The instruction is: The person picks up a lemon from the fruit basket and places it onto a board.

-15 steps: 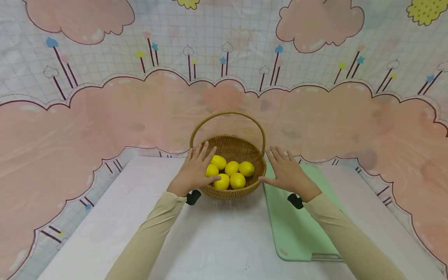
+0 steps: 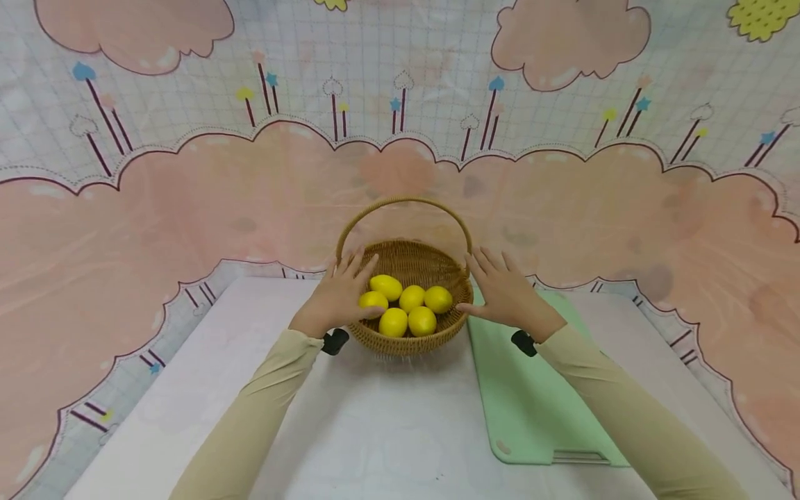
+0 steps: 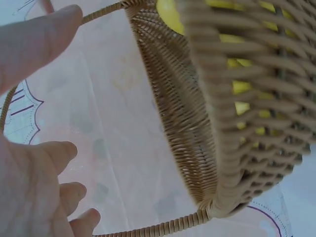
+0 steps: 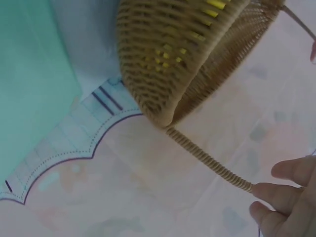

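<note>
A brown wicker basket (image 2: 409,345) with a tall arched handle (image 2: 405,199) stands at the back of the table, with several yellow lemons (image 2: 412,298) inside. My left hand (image 2: 334,295) is over the basket's left side, fingers spread, its thumb overlapping a lemon in the head view. At the right side my right hand (image 2: 509,295) is spread too, fingertips near the handle's base. In the right wrist view, the fingers (image 4: 276,195) overlap the handle's end. The left wrist view has the thumb (image 3: 39,42) and fingertips beside the basket's woven wall (image 3: 237,148). Neither hand grips anything.
A light green cutting board (image 2: 531,410) lies on the white table (image 2: 375,430) at the right, partly under my right forearm. Behind the basket hangs a patterned pink and white cloth (image 2: 250,201).
Both hands have moved slightly up toward the back. The left hand has shifted left, uncovering more of the lemons, and the right hand has come closer to the basket's handle.
</note>
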Demonstrator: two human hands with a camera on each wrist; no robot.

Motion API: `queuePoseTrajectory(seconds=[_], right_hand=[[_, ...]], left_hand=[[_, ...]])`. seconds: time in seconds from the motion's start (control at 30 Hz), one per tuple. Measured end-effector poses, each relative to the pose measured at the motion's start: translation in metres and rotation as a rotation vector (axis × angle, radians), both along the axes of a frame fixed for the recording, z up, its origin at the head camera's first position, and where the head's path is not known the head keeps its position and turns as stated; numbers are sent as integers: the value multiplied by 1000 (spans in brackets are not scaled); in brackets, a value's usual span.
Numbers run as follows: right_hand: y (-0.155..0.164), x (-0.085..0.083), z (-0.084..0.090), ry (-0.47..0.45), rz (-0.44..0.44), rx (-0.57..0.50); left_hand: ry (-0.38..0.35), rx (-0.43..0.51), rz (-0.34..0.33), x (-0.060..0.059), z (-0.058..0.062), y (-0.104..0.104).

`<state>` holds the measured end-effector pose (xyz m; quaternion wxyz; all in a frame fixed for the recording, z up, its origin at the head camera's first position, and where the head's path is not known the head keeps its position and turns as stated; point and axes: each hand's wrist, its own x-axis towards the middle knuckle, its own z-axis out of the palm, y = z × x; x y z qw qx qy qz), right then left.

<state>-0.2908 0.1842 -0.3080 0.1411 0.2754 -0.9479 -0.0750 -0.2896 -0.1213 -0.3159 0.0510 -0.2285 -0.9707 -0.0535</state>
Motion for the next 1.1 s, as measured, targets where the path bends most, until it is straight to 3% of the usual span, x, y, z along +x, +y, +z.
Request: queuePoseTrajectory(seconds=[0.27,0.4,0.57,0.77,0.97,1.1], right_hand=[[2,-17,5,25,71,53],[1,-21,11,10,123,44],[-3,-25,18,-45,169,11],[-5,-31,27,-178,198,-142],[1,-37,27,-330,206,-305],[9,-43,26,-422,200,-418]], left_hand=[[-6,-45,-13,-8,6,-4],[4,-3,-47,-11,11,-12],[11,157,-127,-10,20,-26],[7,432,-166,-18,24,-46],[-22,683,-81,-28,18,-66],[-72,780,-21,-34,13,-76]])
